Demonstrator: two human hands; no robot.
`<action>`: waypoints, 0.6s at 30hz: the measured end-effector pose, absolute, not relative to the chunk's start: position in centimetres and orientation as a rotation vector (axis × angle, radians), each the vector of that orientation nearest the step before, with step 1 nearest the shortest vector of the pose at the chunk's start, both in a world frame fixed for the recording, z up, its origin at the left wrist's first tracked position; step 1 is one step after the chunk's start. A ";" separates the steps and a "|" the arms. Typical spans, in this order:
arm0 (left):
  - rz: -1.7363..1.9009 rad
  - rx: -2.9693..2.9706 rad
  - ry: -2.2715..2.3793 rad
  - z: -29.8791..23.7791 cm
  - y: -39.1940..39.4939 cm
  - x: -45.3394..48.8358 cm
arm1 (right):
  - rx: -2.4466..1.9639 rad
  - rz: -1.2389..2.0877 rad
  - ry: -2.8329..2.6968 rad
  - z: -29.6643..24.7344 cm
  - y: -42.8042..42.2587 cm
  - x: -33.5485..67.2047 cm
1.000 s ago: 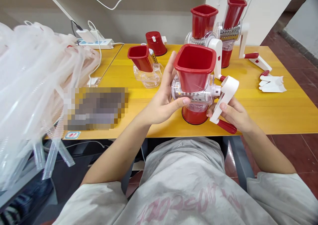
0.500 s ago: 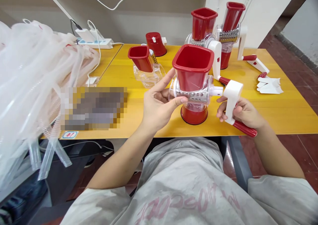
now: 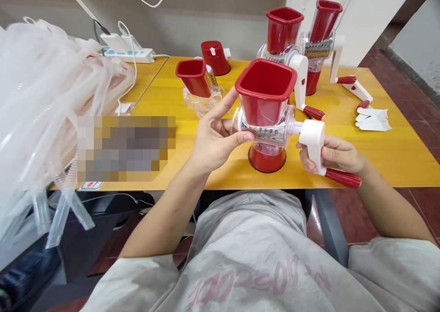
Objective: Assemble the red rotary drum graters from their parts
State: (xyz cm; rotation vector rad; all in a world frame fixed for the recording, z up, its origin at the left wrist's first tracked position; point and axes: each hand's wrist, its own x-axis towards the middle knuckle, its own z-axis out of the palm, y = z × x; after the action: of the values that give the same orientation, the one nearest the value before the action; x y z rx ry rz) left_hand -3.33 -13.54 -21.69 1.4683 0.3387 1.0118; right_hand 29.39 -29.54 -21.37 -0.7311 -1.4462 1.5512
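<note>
A rotary drum grater (image 3: 266,114) with a square red hopper (image 3: 265,86) stands upright on its round red suction base (image 3: 267,160) at the table's front. My left hand (image 3: 216,133) wraps the transparent drum housing (image 3: 266,130) from the left, its thumb across the front. On the right, my right hand (image 3: 330,153) grips the white crank arm (image 3: 312,142). Its red handle (image 3: 343,178) points right, past the table's front edge. A perforated metal drum shows through the housing.
Two assembled graters (image 3: 283,32) stand at the back right, and another (image 3: 195,80) lies tilted at the back left. A red container (image 3: 216,57), white sheets (image 3: 373,119), a power strip (image 3: 127,54) and bundled plastic tubing (image 3: 44,91) surround the yellow table (image 3: 385,151).
The crank arm has swung to a more upright position, with its red handle now pointing further right. My right hand has moved right with it, while the grater stays nearly in place.
</note>
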 end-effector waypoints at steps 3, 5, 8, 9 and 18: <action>1.012 1.478 0.340 -21.7 -13.5 -3.3 | -0.709 1.516 -1.468 -21.3 -29.2 29.5; 1.021 1.482 0.338 -21.8 -13.4 -3.3 | -0.765 1.480 -1.520 -20.6 -29.0 29.8; 1.036 1.481 0.349 -22.1 -12.7 -3.4 | -0.846 1.417 -1.690 -18.4 -28.7 30.5; 1.044 1.485 0.350 -22.2 -12.5 -3.4 | -0.870 1.398 -1.763 -17.5 -28.6 30.7; 0.996 1.540 0.275 -21.4 -11.5 -3.6 | -1.098 1.306 -2.218 -10.2 -27.6 32.2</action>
State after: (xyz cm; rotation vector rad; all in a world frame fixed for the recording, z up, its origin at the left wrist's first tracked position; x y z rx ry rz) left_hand -3.61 -11.46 -21.39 1.5401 0.2750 0.9962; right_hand 32.17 -27.56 -10.19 -1.0979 -2.2178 1.3061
